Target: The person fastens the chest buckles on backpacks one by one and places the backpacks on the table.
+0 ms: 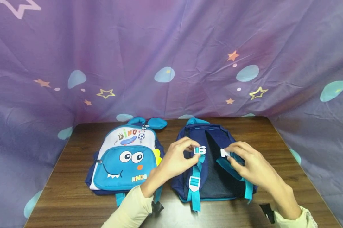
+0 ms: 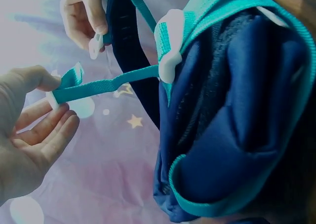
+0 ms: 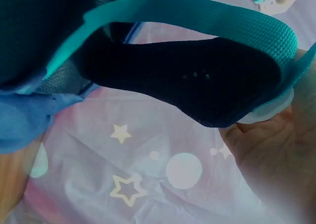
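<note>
Over a navy fabric backpack with turquoise straps, the left hand pinches a white pronged plastic buckle; nearby, the right hand pinches a white plastic clip.

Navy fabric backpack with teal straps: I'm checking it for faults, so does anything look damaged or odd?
No tear shows on the visible parts of the navy fabric backpack. Only its fastening is undone: the pronged white plastic buckle half, in the left hand, and the other white plastic buckle half, in the right hand, are apart.
</note>
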`<state>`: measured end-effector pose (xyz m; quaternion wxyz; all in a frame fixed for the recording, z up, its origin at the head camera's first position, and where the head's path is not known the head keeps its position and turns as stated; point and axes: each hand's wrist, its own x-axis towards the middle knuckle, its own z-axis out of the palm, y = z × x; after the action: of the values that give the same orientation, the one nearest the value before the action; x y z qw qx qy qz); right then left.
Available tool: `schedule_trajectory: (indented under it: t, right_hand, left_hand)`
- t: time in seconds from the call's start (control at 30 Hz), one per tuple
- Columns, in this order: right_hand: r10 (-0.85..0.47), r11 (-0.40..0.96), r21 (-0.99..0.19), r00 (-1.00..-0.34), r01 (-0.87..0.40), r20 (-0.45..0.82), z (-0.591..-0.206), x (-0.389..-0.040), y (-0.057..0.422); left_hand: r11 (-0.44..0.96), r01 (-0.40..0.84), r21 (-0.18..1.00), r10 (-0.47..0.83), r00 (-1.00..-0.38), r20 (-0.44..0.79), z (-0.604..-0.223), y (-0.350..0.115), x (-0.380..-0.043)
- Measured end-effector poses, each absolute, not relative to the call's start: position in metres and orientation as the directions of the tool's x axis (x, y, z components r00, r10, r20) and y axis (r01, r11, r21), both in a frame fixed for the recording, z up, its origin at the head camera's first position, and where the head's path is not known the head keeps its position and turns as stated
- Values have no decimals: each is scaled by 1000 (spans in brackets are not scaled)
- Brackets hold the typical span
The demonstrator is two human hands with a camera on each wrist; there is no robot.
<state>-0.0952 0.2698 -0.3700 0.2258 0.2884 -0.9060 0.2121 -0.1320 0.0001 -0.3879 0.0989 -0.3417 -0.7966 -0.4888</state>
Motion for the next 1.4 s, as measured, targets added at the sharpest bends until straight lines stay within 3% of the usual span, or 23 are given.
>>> schedule_trajectory:
  t: [0.43,0.8,1.03,1.4]
  right_hand:
    - [-460,751,-201,-716,-630,526,-356,-99,266]
    - [-460,755,-215,-734,-620,499,-356,-99,266]
    - [-483,731,-213,-711,-649,511,-356,-99,264]
    - [-469,731,-230,-718,-643,515,-358,-99,265]
  left_hand:
    - [300,664,685,519,-716,467,-376,14,-139]
    - [353,700,621,567,-688,453,-373,27,-140]
    - [365,708,604,589,-679,439,-373,36,-139]
    - [406,691,598,582,-700,414,-375,32,-140]
